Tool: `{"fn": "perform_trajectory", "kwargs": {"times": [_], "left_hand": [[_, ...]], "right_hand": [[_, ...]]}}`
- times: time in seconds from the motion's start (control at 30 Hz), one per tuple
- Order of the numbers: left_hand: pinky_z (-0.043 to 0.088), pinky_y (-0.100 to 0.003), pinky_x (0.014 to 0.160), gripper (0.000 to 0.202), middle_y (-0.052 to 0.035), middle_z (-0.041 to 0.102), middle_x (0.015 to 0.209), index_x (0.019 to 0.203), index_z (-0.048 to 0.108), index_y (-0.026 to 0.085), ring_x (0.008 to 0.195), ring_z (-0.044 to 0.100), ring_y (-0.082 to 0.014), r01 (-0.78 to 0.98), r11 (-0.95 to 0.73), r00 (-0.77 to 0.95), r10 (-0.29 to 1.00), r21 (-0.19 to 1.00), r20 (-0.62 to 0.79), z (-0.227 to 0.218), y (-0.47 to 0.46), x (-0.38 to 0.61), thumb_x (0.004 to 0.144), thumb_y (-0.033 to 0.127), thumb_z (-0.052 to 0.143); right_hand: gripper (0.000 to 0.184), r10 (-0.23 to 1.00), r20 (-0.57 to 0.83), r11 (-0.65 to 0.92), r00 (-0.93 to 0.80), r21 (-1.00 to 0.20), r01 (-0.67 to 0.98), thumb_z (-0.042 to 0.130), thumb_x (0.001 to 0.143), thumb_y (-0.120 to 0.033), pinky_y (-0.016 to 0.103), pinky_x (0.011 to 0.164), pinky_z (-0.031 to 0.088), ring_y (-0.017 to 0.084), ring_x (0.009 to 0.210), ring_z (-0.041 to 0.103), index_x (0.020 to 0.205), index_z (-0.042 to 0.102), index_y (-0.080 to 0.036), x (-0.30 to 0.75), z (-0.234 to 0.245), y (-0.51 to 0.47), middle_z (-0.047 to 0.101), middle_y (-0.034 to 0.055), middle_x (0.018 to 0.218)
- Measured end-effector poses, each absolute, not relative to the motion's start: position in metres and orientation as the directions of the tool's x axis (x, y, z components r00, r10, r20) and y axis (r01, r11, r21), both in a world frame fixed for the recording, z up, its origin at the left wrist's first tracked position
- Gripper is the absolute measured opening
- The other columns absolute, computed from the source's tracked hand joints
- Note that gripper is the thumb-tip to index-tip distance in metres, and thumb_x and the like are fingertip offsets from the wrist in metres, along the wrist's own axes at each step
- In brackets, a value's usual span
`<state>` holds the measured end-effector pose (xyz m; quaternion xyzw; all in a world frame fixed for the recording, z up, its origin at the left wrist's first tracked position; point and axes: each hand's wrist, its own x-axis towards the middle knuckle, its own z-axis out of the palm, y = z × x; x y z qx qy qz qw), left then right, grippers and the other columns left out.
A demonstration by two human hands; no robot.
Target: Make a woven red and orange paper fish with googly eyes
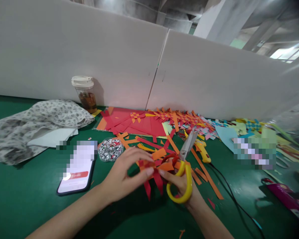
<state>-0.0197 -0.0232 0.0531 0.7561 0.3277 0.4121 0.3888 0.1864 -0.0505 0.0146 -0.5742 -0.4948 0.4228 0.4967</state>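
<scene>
Between my two hands is a small woven piece of red and orange paper strips [158,181], with loose strip ends hanging down and sticking out. My left hand [129,172] pinches its left side between thumb and fingers. My right hand [180,182] grips its right side with thumb and fingertips. Yellow-handled scissors [186,149] also hang in my right hand, their blades pointing up and away. Loose orange and red paper strips [173,144] lie on the green table just beyond my fingers. The right fingers are partly hidden by the scissor handles.
Left of my hands lie a round case of googly eyes [111,149] and a phone [77,169]. A lidded cup [84,93] and patterned cloth [52,116] sit behind. Finished woven fish [181,116] line the white partition. A yellow glue gun [202,151] trails its cord rightward.
</scene>
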Motion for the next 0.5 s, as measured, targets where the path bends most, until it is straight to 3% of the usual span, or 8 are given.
{"fn": "perform_trajectory", "kwargs": {"times": [0.1,0.17,0.3,0.4,0.5], "left_hand": [[0.037,-0.034,0.091,0.026,-0.0054,0.064,0.11,0.103,0.064,0.026,0.106,0.054,-0.0236,0.204,-0.251,0.305,0.935,0.946,0.183,0.049,-0.011,-0.022,0.078,0.033,0.06],[0.041,-0.032,0.083,0.021,-0.0058,0.068,0.099,0.092,0.068,0.024,0.094,0.059,-0.0228,0.174,-0.134,0.44,0.897,0.976,0.045,0.043,-0.004,-0.024,0.074,0.033,0.063],[0.042,-0.026,0.064,0.012,-0.0029,0.067,0.068,0.07,0.069,0.019,0.065,0.058,-0.016,0.163,-0.042,0.518,0.854,0.986,-0.049,0.034,0.002,-0.027,0.072,0.03,0.065],[0.041,-0.024,0.059,0.012,-0.0017,0.066,0.067,0.069,0.067,0.018,0.06,0.057,-0.0133,0.077,0.044,0.4,0.914,0.996,-0.071,0.03,0.005,-0.026,0.071,0.03,0.065],[0.041,-0.024,0.06,0.013,-0.0012,0.065,0.067,0.074,0.066,0.018,0.063,0.058,-0.0136,0.039,0.087,0.245,0.965,0.995,-0.094,0.028,0.008,-0.024,0.069,0.03,0.067]], "right_hand": [[0.032,0.998,-0.059,-0.054,-0.027,-0.986,0.16,0.074,0.062,-0.034,0.033,0.068,0.051,0.017,0.069,0.059,0.078,0.049,-0.02,0.187,0.014,-0.054,0.058,-0.0002,0.073],[0.034,0.996,-0.061,-0.047,-0.066,-0.98,0.195,0.074,0.061,-0.035,0.032,0.066,0.05,0.016,0.067,0.057,0.078,0.048,-0.02,0.186,0.013,-0.056,0.055,-0.0016,0.071],[0.039,0.996,-0.052,-0.071,0.075,-0.957,0.28,0.073,0.06,-0.042,0.028,0.056,0.048,0.014,0.058,0.052,0.081,0.048,-0.02,0.18,0.015,-0.054,0.051,-0.0029,0.066],[0.038,0.979,0.023,-0.034,0.202,-0.962,0.272,0.066,0.066,-0.049,0.026,0.053,0.046,0.012,0.052,0.05,0.08,0.046,-0.02,0.173,0.024,-0.053,0.052,-0.0011,0.069],[0.035,0.976,0.08,-0.008,0.201,-0.915,0.404,0.06,0.07,-0.051,0.024,0.047,0.043,0.011,0.048,0.047,0.076,0.046,-0.02,0.17,0.03,-0.053,0.051,-0.0019,0.063]]}}
